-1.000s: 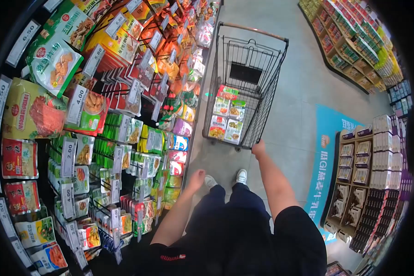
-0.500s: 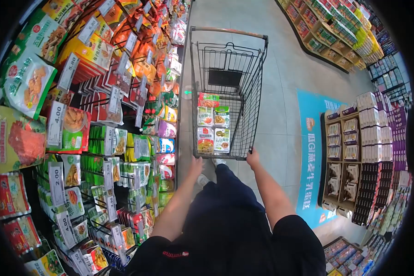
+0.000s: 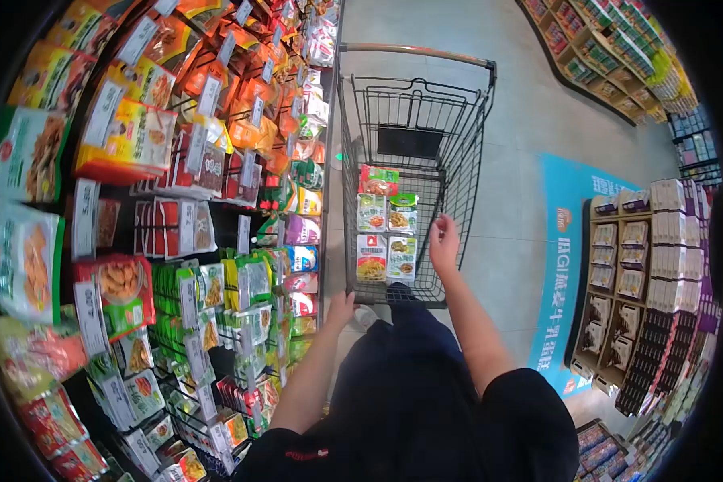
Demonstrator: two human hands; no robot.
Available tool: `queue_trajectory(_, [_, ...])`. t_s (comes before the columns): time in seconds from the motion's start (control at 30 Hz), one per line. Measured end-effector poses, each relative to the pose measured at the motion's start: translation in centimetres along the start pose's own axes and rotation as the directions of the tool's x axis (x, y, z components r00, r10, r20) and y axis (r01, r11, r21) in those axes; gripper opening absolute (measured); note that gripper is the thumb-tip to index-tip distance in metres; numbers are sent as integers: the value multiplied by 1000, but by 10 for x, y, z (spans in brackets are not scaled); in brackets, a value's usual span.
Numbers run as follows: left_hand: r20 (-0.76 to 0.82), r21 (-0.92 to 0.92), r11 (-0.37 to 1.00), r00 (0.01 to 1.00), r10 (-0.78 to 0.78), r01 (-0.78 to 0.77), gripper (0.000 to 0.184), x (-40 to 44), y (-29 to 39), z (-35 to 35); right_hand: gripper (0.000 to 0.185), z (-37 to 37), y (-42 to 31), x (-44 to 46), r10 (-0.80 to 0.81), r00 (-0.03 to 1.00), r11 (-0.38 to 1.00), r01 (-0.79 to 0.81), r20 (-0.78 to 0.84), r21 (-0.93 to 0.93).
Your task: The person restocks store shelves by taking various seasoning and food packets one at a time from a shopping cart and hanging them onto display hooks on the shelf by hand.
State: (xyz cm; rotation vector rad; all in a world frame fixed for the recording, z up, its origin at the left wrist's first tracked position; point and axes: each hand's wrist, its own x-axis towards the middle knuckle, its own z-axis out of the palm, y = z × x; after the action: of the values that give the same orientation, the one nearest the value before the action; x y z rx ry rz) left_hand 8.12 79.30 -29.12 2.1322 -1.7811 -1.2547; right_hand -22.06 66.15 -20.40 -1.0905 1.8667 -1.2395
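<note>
A black wire shopping cart [image 3: 472,193] stands in front of me, with several packets [image 3: 371,258] laid flat in its basket, one red and green packet [image 3: 380,181] above the others. My left hand [image 3: 340,308] is at the cart's near left corner, its fingers curled; what they hold, if anything, is too small to tell. Raised over the cart's right side is my right hand [image 3: 444,241], its fingers bent and partly apart, with nothing visible in it. Whether it touches the wire is unclear.
Hanging food packets with price tags [image 3: 187,293] fill the shelf along the left. A blue floor sign [image 3: 556,281] lies to the right, beside a display of boxes [image 3: 610,269]. Another curved shelf [image 3: 590,60] stands at the upper right.
My right hand has let go of the cart's near right corner and moved up over its side. The cart has shifted slightly right and nearer in view.
</note>
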Motion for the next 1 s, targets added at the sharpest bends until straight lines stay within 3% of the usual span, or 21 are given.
queue_trajectory(0.03, [6,14,1000,1000,-14,14,39,-5,12,-7,38,16,12,17,18,1000,1000,-18,6,8])
queue_trajectory(0.1, [97,-230,963,988,-124,143,39,-19,55,-36,28,64,67,56,159,985,973,-145,66,-182])
queue_trajectory(0.13, [101,-219,963,985,-139,158,39,-17,58,-36,28,91,103,75,175,982,971,-160,74,-177])
queue_trajectory(0.2, [184,-304,915,959,-216,264,40,-17,50,-31,19,135,172,106,466,882,879,-453,68,-151])
queue_trajectory(0.23, [193,-288,914,952,-236,285,40,-14,40,-22,19,145,186,123,487,870,868,-473,77,-151])
queue_trajectory(0.27, [139,-319,919,971,-195,230,35,-12,24,-7,22,151,198,138,338,872,855,-126,355,-504])
queue_trajectory(0.3, [88,-342,922,983,-160,180,33,-17,13,1,26,157,216,145,273,718,696,313,641,-646])
queue_trajectory(0.33, [111,-305,928,975,-190,216,32,-17,12,3,32,175,275,148,252,789,909,5,560,-417])
queue_trajectory(0.37, [108,-270,921,959,-261,281,32,-20,30,-7,38,199,325,140,281,842,958,-272,460,-88])
queue_trajectory(0.4, [103,-290,910,955,-279,297,32,-21,36,-8,38,206,307,135,293,829,954,-290,476,-83])
queue_trajectory(0.43, [97,-314,898,952,-291,307,33,-21,40,-8,43,199,263,142,511,784,844,-536,353,-30])
queue_trajectory(0.47, [95,-323,893,949,-299,314,34,-21,46,-12,48,194,228,151,704,669,678,-733,237,53])
queue_trajectory(0.5, [93,-320,891,946,-310,323,34,-20,52,-16,48,194,212,154,708,662,673,-738,246,49])
queue_trajectory(0.57, [117,-339,887,949,-292,314,32,-18,64,-25,53,198,197,157,759,595,525,-800,265,292])
queue_trajectory(0.63, [135,-314,885,939,-316,343,32,-17,68,-28,50,201,200,161,767,562,483,-823,309,298])
queue_trajectory(0.73, [156,-304,874,925,-346,378,32,-19,66,-24,35,201,200,166,731,575,449,-811,367,375])
queue_trajectory(0.9, [156,-326,856,916,-370,401,33,-18,73,-28,31,214,234,171,734,563,461,-824,379,330])
queue_trajectory(0.97, [175,-341,843,909,-378,416,35,-18,69,-27,32,225,272,171,564,632,414,-774,531,480])
queue_trajectory(1.0, [172,-344,854,921,-351,389,35,-19,64,-25,34,223,252,167,585,653,433,-753,481,495])
